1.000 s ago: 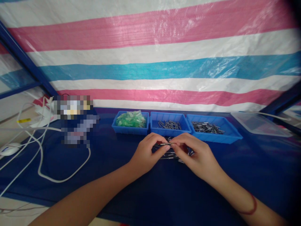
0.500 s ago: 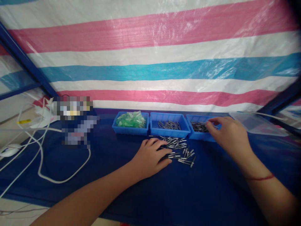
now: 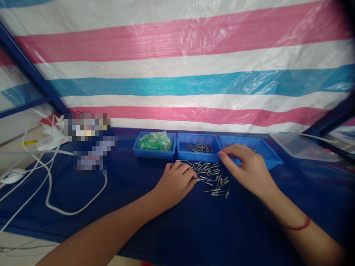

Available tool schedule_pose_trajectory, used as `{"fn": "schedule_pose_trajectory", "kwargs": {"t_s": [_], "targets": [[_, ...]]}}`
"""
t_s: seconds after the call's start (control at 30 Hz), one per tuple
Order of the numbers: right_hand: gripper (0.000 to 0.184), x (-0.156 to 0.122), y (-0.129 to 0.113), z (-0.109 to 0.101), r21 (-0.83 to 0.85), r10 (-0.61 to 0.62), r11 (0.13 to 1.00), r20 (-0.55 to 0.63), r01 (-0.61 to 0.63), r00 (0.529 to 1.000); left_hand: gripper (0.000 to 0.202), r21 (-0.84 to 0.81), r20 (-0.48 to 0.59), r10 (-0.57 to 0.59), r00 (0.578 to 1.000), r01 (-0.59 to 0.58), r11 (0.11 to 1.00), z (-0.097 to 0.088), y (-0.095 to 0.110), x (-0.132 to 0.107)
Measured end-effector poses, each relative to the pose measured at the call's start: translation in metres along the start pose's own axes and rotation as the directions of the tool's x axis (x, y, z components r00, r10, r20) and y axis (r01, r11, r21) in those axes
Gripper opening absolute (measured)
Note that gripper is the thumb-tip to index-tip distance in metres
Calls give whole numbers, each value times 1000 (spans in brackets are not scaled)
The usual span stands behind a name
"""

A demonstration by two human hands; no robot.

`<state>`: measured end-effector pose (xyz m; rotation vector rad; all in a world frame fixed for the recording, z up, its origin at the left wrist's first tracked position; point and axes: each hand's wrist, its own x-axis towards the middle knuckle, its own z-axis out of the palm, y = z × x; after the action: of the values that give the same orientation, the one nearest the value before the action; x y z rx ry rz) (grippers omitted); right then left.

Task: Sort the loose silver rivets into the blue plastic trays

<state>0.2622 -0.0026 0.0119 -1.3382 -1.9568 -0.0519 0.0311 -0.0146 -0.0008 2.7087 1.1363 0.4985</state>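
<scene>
Loose metal rivets (image 3: pixel 206 168) lie on the blue table (image 3: pixel 177 236), just right of the left hand (image 3: pixel 176 183); its fingers curl inward at the pile's edge, any hold hidden; the right hand (image 3: pixel 246 168) hovers partly over the right bin (image 3: pixel 273 162), thumb and forefinger nearly meeting, contents unclear; left of that pinch sits the middle bin (image 3: pixel 194 156) with similar rivets (image 3: pixel 203 148); beyond the left hand, the left bin (image 3: pixel 154 153) holds green plastic (image 3: pixel 155 141).
</scene>
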Motion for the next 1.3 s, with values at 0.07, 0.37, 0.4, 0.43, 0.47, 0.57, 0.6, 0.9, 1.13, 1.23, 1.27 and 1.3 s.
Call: {"fn": "schedule_pose_trajectory", "kwargs": {"t_s": [0.07,0.37,0.4,0.43,0.47,0.57,0.6,0.9,1.13,1.23,1.27,1.3], "targets": [[17,-3,-14,3,128,-37,991,89,25,995,16,-38,-33,-28,999,27,999,0,-1,0],[17,-17,-45,19,451,-2,886,234,-107,972,12,-391,-180,-111,977,33,920,4,-1,1],[17,-18,-46,20,468,23,874,232,-132,972,12,-430,-180,-118,977,29,902,4,-1,1],[16,-18,-46,21,486,46,860,230,-155,972,12,-470,-181,-126,975,27,882,3,0,2],[17,-19,-46,22,505,67,845,229,-178,971,13,-505,-182,-135,974,25,863,3,0,2],[18,-21,-46,24,559,114,796,241,-234,964,15,-568,-180,-158,971,28,823,2,1,3],[18,-21,-46,25,568,123,786,245,-245,962,15,-573,-175,-163,971,34,819,2,1,3],[15,-22,-46,25,587,161,765,225,-266,961,12,-573,-163,-177,971,53,818,2,1,2],[15,-22,-44,27,581,181,739,316,-341,931,10,-642,-255,-323,911,90,761,-1,1,2],[17,-21,-46,28,581,120,737,389,-344,914,12,-704,-239,-329,914,70,707,0,1,2],[18,-21,-48,28,592,93,730,408,-341,908,13,-720,-232,-319,919,58,692,1,1,2],[19,-21,-49,27,603,70,723,423,-338,903,13,-732,-229,-310,923,47,680,1,1,1]]}}
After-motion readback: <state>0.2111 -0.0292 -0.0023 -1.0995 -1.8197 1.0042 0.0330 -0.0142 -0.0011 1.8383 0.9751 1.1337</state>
